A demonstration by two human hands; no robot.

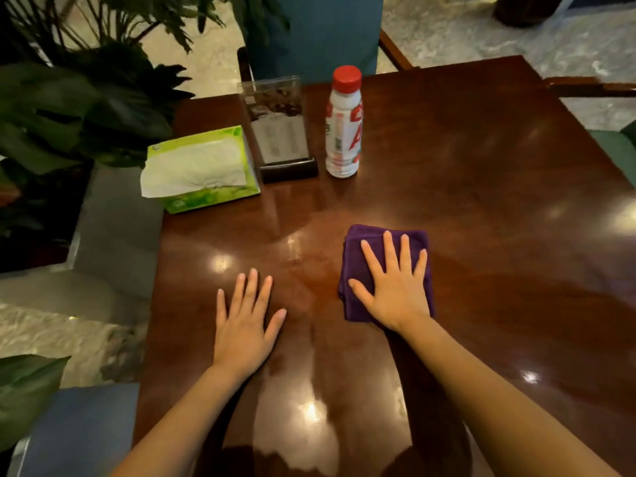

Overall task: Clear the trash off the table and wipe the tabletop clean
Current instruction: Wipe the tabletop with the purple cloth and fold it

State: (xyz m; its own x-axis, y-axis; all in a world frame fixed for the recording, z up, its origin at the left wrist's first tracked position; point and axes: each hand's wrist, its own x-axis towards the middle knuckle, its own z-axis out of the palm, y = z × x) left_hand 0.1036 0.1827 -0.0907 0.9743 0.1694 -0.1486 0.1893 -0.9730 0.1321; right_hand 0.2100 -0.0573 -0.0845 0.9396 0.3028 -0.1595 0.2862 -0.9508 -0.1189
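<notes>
A folded purple cloth lies on the glossy dark wooden table, a little right of centre. My right hand presses flat on the cloth with its fingers spread. My left hand rests palm down on the bare wood to the left of the cloth, fingers apart, holding nothing. A white bottle with a red cap stands upright at the back of the table. No loose trash shows on the tabletop.
A green tissue box sits at the table's back left corner, with a clear menu stand beside it. Leafy plants crowd the left side. A blue chair stands behind the table.
</notes>
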